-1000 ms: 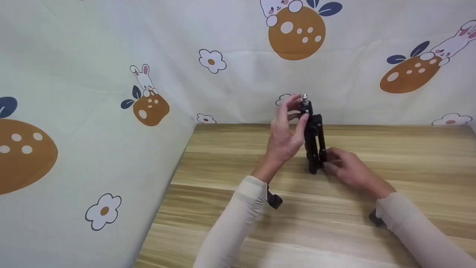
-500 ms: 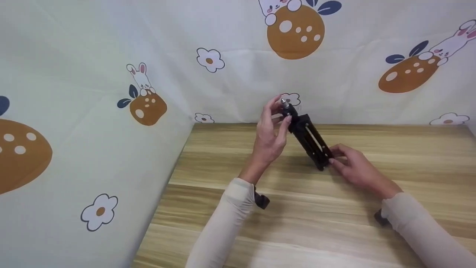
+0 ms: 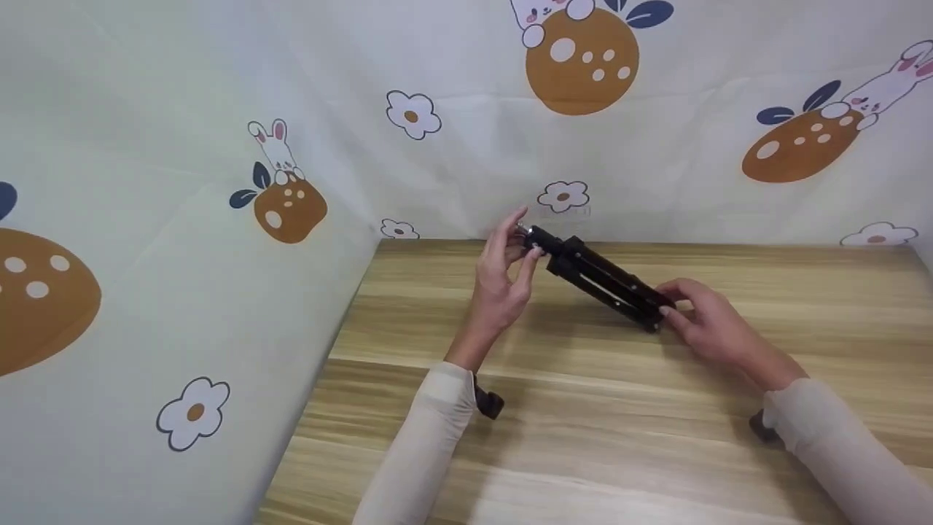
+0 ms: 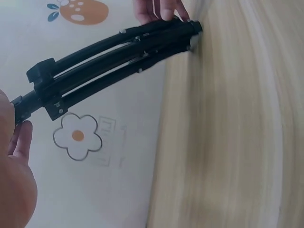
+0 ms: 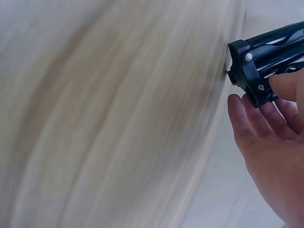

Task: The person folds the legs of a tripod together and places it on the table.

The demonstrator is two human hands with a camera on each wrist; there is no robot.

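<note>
A folded black tripod (image 3: pixel 605 281) slants over the table in the head view, its silver-tipped top to the left and its feet lower right. My left hand (image 3: pixel 499 284) pinches the neck below the metal tip between thumb and fingers. At the other end my right hand (image 3: pixel 711 324) grips the leg ends. In the left wrist view the tripod (image 4: pixel 95 71) shows its legs lying together, with the neck partly hidden by my left hand (image 4: pixel 14 175). The right wrist view shows my right hand (image 5: pixel 275 137) with the thumb on the tripod's (image 5: pixel 266 59) foot end.
The wood-grain table (image 3: pixel 583 437) stretches under both arms. Behind it and on the left hang pale cloth walls (image 3: pixel 466 160) printed with fruit, rabbits and flowers. A black strap piece (image 3: pixel 488 402) sticks out under the left cuff, and another (image 3: pixel 763 426) under the right.
The tripod has tipped from nearly upright to a low slant, its top swinging left and down. My left hand moved left and down with it; my right hand shifted slightly right.
</note>
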